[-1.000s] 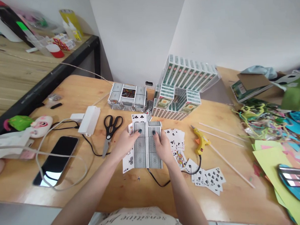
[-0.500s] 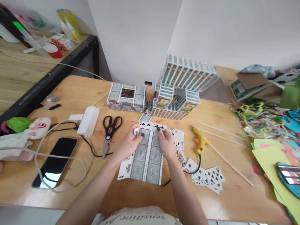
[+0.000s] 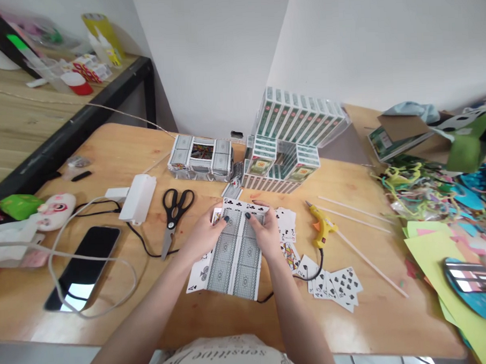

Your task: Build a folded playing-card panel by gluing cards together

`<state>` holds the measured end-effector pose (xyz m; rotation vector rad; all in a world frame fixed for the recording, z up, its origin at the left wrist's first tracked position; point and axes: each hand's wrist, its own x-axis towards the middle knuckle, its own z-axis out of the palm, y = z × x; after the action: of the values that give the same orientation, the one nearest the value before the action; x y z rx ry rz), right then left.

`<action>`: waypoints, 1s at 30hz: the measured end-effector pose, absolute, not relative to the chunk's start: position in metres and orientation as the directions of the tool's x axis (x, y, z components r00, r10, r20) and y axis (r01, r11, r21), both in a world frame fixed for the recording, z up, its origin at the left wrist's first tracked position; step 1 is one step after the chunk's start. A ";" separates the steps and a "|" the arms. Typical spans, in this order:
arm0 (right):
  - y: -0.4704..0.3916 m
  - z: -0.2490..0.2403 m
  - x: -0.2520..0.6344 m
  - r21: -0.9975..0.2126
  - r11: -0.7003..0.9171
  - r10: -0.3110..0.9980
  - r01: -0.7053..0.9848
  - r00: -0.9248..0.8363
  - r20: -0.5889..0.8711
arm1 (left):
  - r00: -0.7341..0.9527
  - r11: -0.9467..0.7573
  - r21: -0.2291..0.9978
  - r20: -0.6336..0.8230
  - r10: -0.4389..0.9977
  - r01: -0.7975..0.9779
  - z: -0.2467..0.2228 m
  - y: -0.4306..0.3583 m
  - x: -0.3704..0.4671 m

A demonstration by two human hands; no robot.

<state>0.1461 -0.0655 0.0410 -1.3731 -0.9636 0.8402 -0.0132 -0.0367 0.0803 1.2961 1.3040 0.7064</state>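
Observation:
A panel of joined playing cards (image 3: 219, 269), grey patterned backs up, lies between my hands near the table's front. My left hand (image 3: 207, 232) grips its left edge, thumb on top. On its right upper part, my right hand (image 3: 266, 229) has its thumb pressed on the backs and its fingers round the edge. A row of club faces shows along the panel's far edge, and an ace of spades (image 3: 198, 273) at its near left. Loose cards (image 3: 344, 286) with spades are fanned to the right, beside a yellow glue gun (image 3: 321, 228).
Black-handled scissors (image 3: 172, 217), a white power adapter (image 3: 138, 198) and a phone (image 3: 83, 267) lie leftward. Behind stand a card-built box (image 3: 201, 157) and a structure of card packs (image 3: 290, 164). White glue sticks (image 3: 371, 265) and coloured paper (image 3: 435, 254) are at right.
My right thumb has slid left and down on the panel, toward its middle seam. My left hand keeps its hold. The whole view has shifted slightly.

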 end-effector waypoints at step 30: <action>-0.063 0.083 0.153 -0.940 -0.112 0.992 0.321 -0.018 -0.125 | 0.614 -0.371 0.724 -0.092 0.784 0.582 0.132 0.019 -0.012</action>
<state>0.1528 -0.0629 0.0832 -1.5227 -1.4171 1.1562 -0.0117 0.0191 0.1322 2.0916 1.0707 0.3462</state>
